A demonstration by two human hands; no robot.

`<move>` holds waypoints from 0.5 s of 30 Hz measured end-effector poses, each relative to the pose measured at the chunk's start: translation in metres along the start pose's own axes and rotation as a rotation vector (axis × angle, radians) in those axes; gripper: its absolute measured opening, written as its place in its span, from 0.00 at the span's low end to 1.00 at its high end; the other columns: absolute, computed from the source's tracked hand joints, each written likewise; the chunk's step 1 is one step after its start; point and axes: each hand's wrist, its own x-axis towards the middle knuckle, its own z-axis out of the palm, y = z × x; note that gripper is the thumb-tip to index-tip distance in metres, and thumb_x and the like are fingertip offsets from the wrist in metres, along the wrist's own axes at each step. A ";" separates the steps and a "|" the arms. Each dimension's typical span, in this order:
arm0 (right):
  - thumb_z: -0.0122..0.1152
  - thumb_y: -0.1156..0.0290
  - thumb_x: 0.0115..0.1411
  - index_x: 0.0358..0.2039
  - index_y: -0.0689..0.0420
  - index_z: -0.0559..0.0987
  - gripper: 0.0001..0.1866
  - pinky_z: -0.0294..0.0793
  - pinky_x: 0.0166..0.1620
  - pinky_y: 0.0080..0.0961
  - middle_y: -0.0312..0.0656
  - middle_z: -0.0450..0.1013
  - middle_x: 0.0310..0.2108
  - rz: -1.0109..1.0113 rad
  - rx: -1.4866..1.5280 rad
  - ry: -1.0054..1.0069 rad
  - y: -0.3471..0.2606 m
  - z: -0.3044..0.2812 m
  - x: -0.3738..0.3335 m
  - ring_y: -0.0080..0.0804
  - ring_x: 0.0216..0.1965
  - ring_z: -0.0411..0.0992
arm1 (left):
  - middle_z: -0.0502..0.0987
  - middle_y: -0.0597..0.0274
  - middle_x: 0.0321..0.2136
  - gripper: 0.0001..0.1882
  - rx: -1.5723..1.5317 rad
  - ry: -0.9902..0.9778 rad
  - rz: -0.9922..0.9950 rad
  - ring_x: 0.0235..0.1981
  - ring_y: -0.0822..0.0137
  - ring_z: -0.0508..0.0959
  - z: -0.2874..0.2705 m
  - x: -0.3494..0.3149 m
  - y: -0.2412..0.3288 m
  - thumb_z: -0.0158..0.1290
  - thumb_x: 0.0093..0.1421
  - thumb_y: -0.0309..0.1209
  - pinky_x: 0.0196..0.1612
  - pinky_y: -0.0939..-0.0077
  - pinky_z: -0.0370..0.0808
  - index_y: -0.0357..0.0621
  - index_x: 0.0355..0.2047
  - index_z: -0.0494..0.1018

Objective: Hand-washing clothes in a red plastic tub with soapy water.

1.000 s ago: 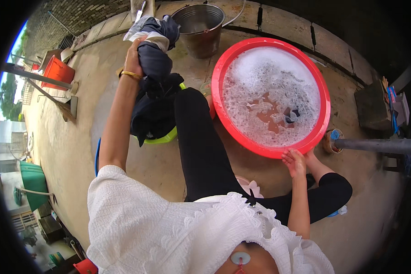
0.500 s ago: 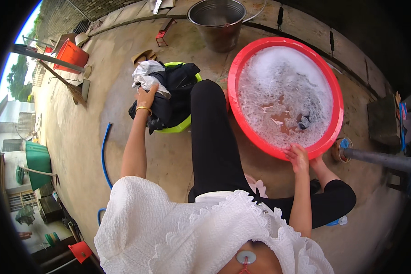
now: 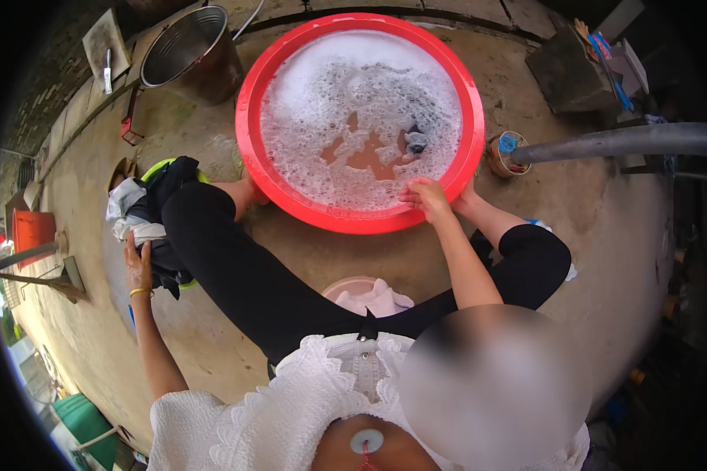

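Observation:
A large red basin [image 3: 479,118] full of sudsy, brownish water stands in front of me. White foam [image 3: 330,67] covers much of the water, and a small piece of dark cloth [image 3: 415,140] pokes out of it. My right hand [image 3: 426,198] rests at the basin's near rim, fingers stretched toward the suds and holding nothing visible. To the left, a lime-green basin [image 3: 187,283] is heaped with dark clothes [image 3: 155,206] and a white garment [image 3: 123,198]. Beside this heap is my left hand [image 3: 139,267], its fingers apart at the edge of the clothes; contact is unclear.
A metal bucket [image 3: 200,59] stands behind the green basin, near a small red stool [image 3: 131,118]. White cloth [image 3: 377,298] lies in a pink basin [image 3: 344,286] between my legs. On the right are a can [image 3: 499,161] and a grey pipe [image 3: 605,145].
The view has swung right, bringing the red basin to the middle. My left hand has slipped from atop the white garment to the heap's near edge. My right hand stays by the rim.

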 end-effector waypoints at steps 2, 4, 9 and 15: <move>0.55 0.69 0.55 0.35 0.56 0.71 0.09 0.72 0.28 0.24 0.41 0.74 0.28 -0.004 -0.004 0.064 -0.003 -0.026 0.027 0.31 0.29 0.74 | 0.59 0.46 0.56 0.29 0.012 -0.044 0.034 0.57 0.50 0.60 0.007 0.011 0.010 0.47 0.59 0.39 0.58 0.65 0.58 0.42 0.58 0.55; 0.55 0.69 0.54 0.36 0.57 0.71 0.09 0.71 0.27 0.24 0.41 0.73 0.28 0.002 -0.013 0.109 -0.005 -0.053 0.053 0.31 0.28 0.74 | 0.59 0.47 0.56 0.29 -0.053 -0.092 -0.033 0.57 0.50 0.60 0.003 0.020 0.036 0.47 0.59 0.38 0.58 0.65 0.58 0.41 0.58 0.55; 0.60 0.66 0.50 0.38 0.58 0.71 0.16 0.69 0.23 0.26 0.41 0.73 0.29 -0.071 -0.163 0.404 -0.013 -0.080 0.129 0.32 0.29 0.73 | 0.61 0.51 0.57 0.29 -0.331 -0.105 -0.269 0.58 0.57 0.60 0.013 0.005 -0.040 0.48 0.57 0.33 0.59 0.69 0.56 0.37 0.58 0.57; 0.60 0.69 0.45 0.37 0.62 0.73 0.17 0.72 0.39 0.38 0.55 0.74 0.34 -0.358 -0.705 0.645 -0.001 -0.058 0.197 0.50 0.36 0.73 | 0.69 0.54 0.49 0.26 -0.426 -0.137 -0.316 0.42 0.67 0.73 0.017 0.003 -0.075 0.48 0.58 0.30 0.45 0.75 0.71 0.39 0.57 0.59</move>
